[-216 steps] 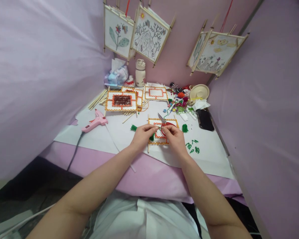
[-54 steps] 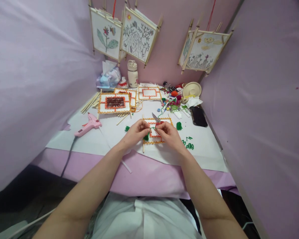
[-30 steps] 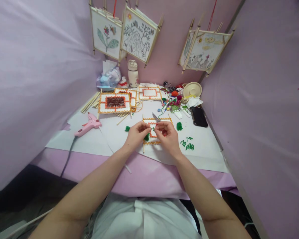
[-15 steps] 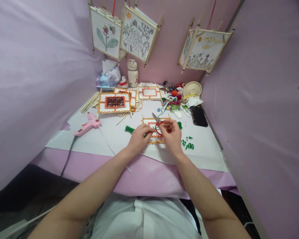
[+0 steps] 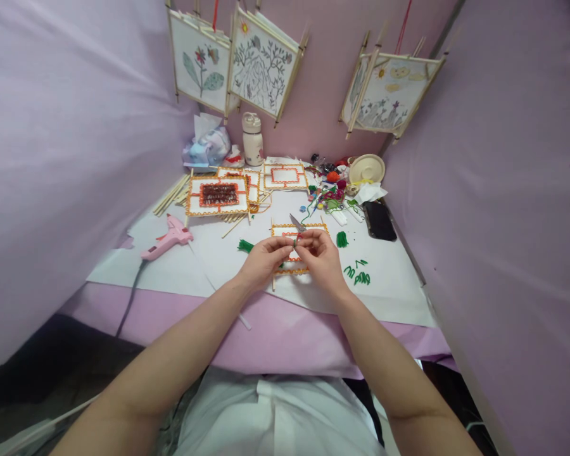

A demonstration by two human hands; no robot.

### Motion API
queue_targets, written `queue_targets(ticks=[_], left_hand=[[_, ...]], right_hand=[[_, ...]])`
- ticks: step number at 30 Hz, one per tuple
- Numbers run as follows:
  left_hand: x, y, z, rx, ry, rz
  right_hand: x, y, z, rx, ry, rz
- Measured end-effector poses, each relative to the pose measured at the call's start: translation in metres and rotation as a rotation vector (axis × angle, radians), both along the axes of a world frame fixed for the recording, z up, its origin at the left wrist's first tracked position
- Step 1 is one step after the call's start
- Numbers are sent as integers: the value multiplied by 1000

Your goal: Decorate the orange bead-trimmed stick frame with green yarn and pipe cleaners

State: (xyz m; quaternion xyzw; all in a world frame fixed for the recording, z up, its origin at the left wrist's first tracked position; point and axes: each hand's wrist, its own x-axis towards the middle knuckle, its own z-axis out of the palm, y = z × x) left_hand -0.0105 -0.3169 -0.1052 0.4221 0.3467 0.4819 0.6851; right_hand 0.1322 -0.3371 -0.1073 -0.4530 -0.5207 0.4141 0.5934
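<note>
My left hand (image 5: 266, 258) and my right hand (image 5: 320, 256) meet at the fingertips, both closed in a pinch. A short piece of green yarn (image 5: 294, 244) shows between them. Just beyond my right fingers the blades of the scissors (image 5: 297, 222) point away to the left. Their red handles are mostly covered by that hand, and I cannot tell whether it touches them. Beneath both hands lies a white panel with a looped orange border (image 5: 276, 229). A green yarn bundle (image 5: 246, 246) sits left of my left hand, another bundle (image 5: 342, 239) right of my right hand.
Cut green yarn pieces (image 5: 361, 277) lie at the right. A pink glue gun (image 5: 168, 237) rests at the left, its cord hanging off the edge. Behind are decorated panels (image 5: 218, 195), sticks (image 5: 171, 193), a bottle (image 5: 253, 139), craft scraps (image 5: 332, 183) and a phone (image 5: 379, 221).
My fingertips have come together on the green yarn. My right hand has shifted slightly left and covers more of the red scissor handles, uncovering the right yarn bundle.
</note>
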Motion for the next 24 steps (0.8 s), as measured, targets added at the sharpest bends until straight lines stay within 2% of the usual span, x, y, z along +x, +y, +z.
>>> queue_targets(ticks=[5,8,15,19,24], left_hand=[[0,-2,5,-54,-51,-101],[0,-1,2,-23,-14,-68],[6,-1,-12,136,81,57],[7,-2,-13,183,138,95],[4,-1,-11,253,263,119]], right_hand=[[3,0,0,-7,-70,73],[2,-1,0,14,-130,52],[1,-4,-1,130,-274,-115],[1,-2,-3,134,-267,-112],[0,0,-4,45,-166,-60]])
